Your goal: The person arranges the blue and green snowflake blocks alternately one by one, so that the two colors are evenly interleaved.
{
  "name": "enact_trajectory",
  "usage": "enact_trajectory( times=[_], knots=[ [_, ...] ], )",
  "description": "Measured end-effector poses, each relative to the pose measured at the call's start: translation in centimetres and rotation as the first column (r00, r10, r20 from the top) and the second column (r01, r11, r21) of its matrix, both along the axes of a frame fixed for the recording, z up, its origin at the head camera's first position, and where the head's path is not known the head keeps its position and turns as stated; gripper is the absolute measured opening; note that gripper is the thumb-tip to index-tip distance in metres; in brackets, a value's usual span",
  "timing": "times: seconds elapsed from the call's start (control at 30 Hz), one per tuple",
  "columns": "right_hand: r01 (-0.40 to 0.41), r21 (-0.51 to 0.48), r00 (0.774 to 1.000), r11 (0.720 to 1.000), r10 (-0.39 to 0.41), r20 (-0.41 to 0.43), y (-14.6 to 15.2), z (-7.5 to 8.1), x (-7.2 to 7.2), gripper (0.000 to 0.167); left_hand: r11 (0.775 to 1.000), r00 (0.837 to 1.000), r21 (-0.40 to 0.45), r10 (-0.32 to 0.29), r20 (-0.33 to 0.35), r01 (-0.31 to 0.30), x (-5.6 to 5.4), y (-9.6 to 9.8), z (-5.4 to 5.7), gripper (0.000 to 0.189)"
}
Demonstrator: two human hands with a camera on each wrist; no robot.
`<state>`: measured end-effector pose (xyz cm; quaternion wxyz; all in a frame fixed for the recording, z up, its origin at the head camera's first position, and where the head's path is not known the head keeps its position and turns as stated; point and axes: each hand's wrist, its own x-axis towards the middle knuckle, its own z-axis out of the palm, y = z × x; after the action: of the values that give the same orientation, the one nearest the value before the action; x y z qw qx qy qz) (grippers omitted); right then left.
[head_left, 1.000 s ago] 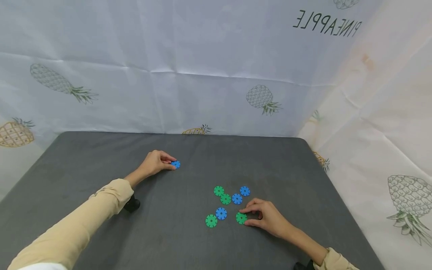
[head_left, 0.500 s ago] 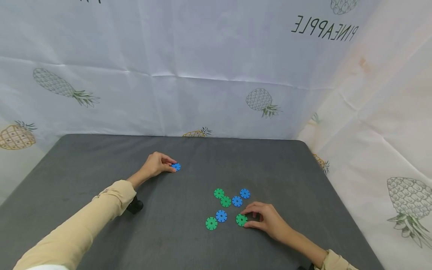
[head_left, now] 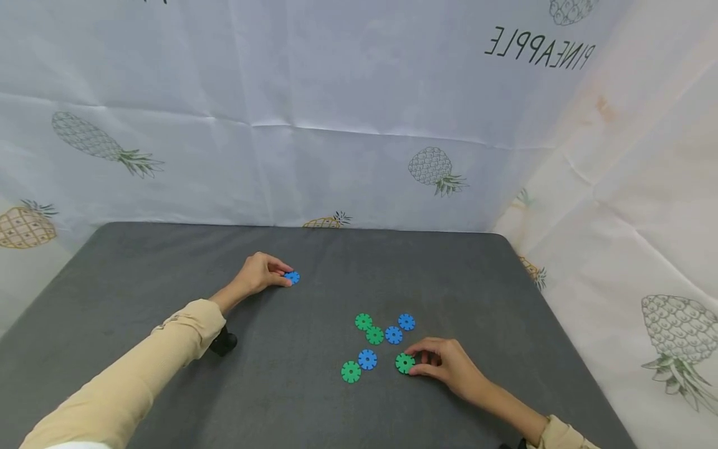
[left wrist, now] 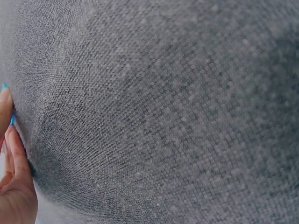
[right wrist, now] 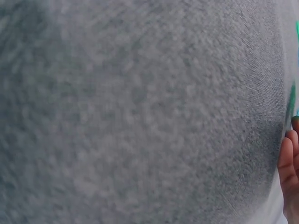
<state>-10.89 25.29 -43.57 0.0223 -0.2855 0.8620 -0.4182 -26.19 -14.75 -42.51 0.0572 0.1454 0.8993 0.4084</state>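
Toward the back left of the table, my left hand pinches a notched blue building disc between thumb and fingers. In the left wrist view, just a sliver of that blue disc shows past the fingertips. My right hand is lower and to the right, thumb and fingers at the edge of a green building disc lying close over the table. At the right edge of the right wrist view, curled fingers appear beside a blurred green edge.
Left of the right hand lie two green discs edge to edge, two blue discs close together, and a green disc beside a blue disc. A pineapple-print cloth hangs behind the grey table.
My right hand has shifted slightly right, and the green disc has moved with it, away from the other discs. The left hand holds its blue disc in the same place.
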Motion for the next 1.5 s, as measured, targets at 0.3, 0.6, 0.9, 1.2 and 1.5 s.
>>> enact_trajectory(
  times=[0.3,0.6,0.9,1.2,1.5],
  knots=[
    [0.044,-0.012,0.998,0.999,-0.044,-0.039,-0.2,-0.5,0.4,0.02,1.0,1.0,0.004,-0.012,0.002,0.012,0.0,0.1,0.0,0.026],
    [0.07,-0.032,0.995,0.997,-0.072,-0.068,-0.1,-0.8,0.6,0.019,1.0,1.0,-0.007,0.002,0.011,-0.002,-0.1,0.2,-0.2,0.025],
    [0.056,-0.135,0.971,0.989,-0.085,-0.222,-0.9,-0.6,0.0,0.028,1.0,1.0,0.001,0.004,0.005,-0.004,-0.2,0.1,0.1,0.026],
    [0.034,-0.163,0.966,0.986,-0.074,-0.248,-2.1,-0.8,-1.6,0.029,1.0,1.0,0.0,0.0,0.01,0.0,-0.2,-0.1,0.4,0.026],
    [0.055,-0.141,0.965,0.988,-0.089,-0.246,-4.6,1.1,-3.4,0.026,1.0,1.0,0.002,0.006,0.019,-0.006,0.1,0.5,0.6,0.025]
  ],
)
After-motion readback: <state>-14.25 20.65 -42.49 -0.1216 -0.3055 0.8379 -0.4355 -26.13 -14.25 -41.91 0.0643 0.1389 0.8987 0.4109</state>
